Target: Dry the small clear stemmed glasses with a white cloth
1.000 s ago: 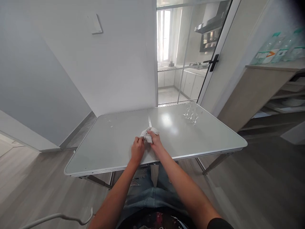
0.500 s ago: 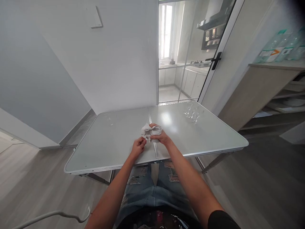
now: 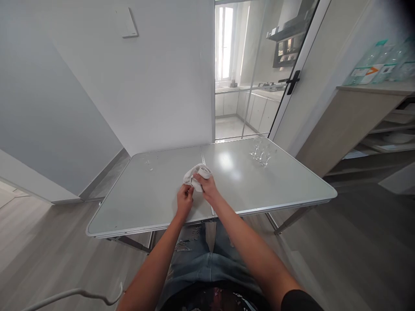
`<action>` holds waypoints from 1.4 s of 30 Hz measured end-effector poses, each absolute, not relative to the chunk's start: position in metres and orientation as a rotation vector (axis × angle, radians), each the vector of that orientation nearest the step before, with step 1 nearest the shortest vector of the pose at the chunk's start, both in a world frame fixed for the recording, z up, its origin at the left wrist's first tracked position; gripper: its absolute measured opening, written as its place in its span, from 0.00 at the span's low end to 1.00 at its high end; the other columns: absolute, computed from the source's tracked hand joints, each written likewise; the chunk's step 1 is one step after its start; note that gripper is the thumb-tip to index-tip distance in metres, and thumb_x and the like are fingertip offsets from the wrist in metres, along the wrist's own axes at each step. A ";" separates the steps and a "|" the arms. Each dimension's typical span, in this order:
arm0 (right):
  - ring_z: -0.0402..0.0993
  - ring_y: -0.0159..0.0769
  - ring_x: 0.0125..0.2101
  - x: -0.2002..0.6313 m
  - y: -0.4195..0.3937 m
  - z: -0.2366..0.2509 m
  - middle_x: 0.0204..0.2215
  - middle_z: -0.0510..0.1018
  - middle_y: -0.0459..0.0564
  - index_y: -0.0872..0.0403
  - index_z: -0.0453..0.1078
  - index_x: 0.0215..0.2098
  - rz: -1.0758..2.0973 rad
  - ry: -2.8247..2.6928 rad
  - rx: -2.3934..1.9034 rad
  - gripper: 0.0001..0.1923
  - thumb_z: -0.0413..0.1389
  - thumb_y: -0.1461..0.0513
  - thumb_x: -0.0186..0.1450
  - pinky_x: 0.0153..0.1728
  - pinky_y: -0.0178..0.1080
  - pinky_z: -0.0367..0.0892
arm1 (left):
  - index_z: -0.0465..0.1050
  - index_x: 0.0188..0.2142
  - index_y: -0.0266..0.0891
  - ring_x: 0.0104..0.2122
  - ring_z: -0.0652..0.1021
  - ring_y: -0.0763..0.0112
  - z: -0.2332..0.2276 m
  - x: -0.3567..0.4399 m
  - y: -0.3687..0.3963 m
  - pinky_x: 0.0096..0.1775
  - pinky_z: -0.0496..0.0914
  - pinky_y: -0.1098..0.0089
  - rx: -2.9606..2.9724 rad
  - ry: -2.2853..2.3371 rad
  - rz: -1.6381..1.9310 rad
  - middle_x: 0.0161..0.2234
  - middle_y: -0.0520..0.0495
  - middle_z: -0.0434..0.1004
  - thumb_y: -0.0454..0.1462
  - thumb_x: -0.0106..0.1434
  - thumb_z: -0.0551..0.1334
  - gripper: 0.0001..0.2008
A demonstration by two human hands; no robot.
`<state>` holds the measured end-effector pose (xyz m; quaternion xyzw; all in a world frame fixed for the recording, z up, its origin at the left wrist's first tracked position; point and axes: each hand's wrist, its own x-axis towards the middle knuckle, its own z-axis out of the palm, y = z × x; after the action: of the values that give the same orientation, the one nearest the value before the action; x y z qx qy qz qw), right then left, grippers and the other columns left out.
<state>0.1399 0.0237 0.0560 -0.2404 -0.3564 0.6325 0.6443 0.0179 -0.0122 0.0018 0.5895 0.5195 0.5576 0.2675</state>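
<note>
White, crumpled soft cloth (image 3: 190, 176) sits bunched in our R hand (image 3: 207, 186), over the pale grey, metal-rimmed rectangular table (image 3: 139, 194) nr its centre seam — R fingers wrapped round it; our L hand (image 3: 184, 199) has fingers drawn together at the cloth's lower L edge, can't tell if they pinch anything. Prob. light, limp, non-slip — best held by a thick fold

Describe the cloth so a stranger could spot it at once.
Start at the pale table. Near its middle seam, go to the person's right hand. The cloth is the crumpled white bundle gripped there, opaque, unlike the clear glasses near the table's far right corner.
</note>
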 end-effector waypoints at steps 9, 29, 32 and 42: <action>0.74 0.35 0.37 0.121 -0.002 0.021 0.36 0.80 0.46 0.50 0.73 0.41 0.992 -0.871 -0.878 0.21 0.71 0.62 0.50 0.41 0.35 0.72 | 0.70 0.30 0.40 0.28 0.70 0.70 0.001 0.018 -0.009 0.32 0.65 0.72 1.624 1.324 1.521 0.29 0.50 0.71 0.39 0.61 0.58 0.06; 0.79 0.43 0.36 0.187 0.031 0.021 0.34 0.82 0.50 0.52 0.76 0.40 1.716 -0.826 -0.442 0.28 0.72 0.48 0.47 0.35 0.40 0.74 | 0.63 0.26 0.39 0.18 0.56 0.81 0.003 0.016 -0.009 0.14 0.53 0.78 1.101 0.915 1.234 0.23 0.56 0.56 0.54 0.58 0.67 0.24; 0.78 0.50 0.45 0.193 0.034 0.019 0.39 0.82 0.55 0.51 0.75 0.45 1.727 -0.727 -0.383 0.35 0.57 0.33 0.55 0.39 0.48 0.74 | 0.62 0.25 0.39 0.19 0.54 0.80 0.005 0.016 -0.009 0.14 0.52 0.79 1.087 0.869 1.226 0.23 0.56 0.53 0.54 0.59 0.67 0.24; 0.77 0.39 0.41 0.166 0.019 0.023 0.44 0.80 0.48 0.47 0.70 0.53 1.665 -0.961 -0.319 0.28 0.69 0.56 0.56 0.41 0.37 0.73 | 0.67 0.26 0.37 0.16 0.55 0.83 0.001 0.019 -0.012 0.16 0.50 0.78 1.051 0.895 1.252 0.20 0.58 0.56 0.50 0.56 0.69 0.20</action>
<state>0.1657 0.0191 0.0230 -0.1354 -0.4080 0.7070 0.5615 0.0189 -0.0118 0.0010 0.4528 0.3855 0.5393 0.5963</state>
